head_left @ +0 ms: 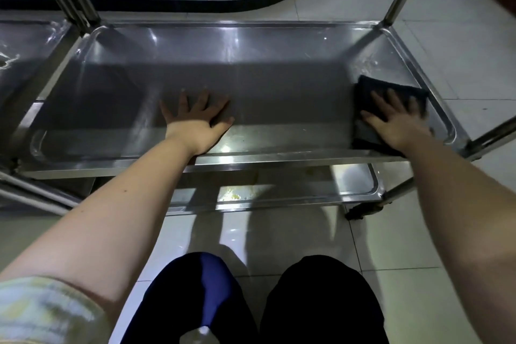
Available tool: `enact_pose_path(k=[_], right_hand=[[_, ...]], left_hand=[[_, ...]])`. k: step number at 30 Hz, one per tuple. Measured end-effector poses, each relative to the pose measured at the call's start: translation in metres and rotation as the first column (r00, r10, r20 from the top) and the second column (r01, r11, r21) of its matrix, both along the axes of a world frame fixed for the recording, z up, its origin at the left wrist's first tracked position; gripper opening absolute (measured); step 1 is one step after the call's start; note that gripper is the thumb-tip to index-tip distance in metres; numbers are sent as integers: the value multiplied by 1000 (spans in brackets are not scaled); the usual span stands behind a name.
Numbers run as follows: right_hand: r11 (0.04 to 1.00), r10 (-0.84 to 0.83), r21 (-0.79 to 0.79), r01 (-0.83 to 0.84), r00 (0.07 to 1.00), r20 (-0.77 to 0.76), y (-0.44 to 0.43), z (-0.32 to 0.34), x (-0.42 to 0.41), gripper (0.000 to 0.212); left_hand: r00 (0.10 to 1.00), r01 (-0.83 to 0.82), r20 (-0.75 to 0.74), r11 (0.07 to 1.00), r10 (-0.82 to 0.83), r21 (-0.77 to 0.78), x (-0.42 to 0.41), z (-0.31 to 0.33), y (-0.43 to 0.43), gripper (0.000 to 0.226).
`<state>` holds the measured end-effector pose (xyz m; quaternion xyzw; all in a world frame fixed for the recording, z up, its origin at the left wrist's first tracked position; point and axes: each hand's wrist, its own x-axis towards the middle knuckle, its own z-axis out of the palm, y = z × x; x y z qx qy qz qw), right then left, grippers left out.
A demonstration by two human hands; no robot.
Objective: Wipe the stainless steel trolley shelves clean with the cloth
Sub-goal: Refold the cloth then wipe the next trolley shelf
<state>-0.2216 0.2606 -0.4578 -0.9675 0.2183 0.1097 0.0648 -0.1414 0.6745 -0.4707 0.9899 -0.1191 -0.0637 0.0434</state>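
The steel shelf (251, 78) is a shallow tray with a raised rim, shiny and streaked beyond the fingertips, shadowed under them. The left hand (195, 120) lies flat on the bare metal, fingers spread wide and holding nothing. Well to its right, the right hand (396, 120) presses flat on the dark cloth (365, 89), fingers straight and slightly spread. The cloth shows past the fingertips and beside the thumb, near the shelf's right rim. A lower shelf (351, 179) under the wrists carries yellowish smears. Pale glossy floor tiles (460, 50) surround the trolley, and another steel shelf (25, 45) stands left of the left hand.
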Motion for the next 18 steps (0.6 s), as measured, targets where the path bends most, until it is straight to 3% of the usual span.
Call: enact_pose_path(k=[3, 7, 14, 18], right_hand=[[994, -105, 9, 105, 994, -9, -31, 3, -14, 73], [984, -178, 19, 179, 983, -38, 9, 11, -12, 69], [965, 260, 46, -258, 964, -48, 214, 8, -6, 71], [943, 308, 146, -300, 951, -33, 250, 21, 13, 58]], left_hand=[[1000, 2, 1, 1000, -2, -1, -1, -1, -1, 60], [1000, 11, -18, 1000, -10, 10, -5, 1, -3, 60], [999, 2, -32, 1000, -3, -30, -7, 6, -1, 56], [999, -10, 48, 986, 18, -169, -6, 6, 4, 46]])
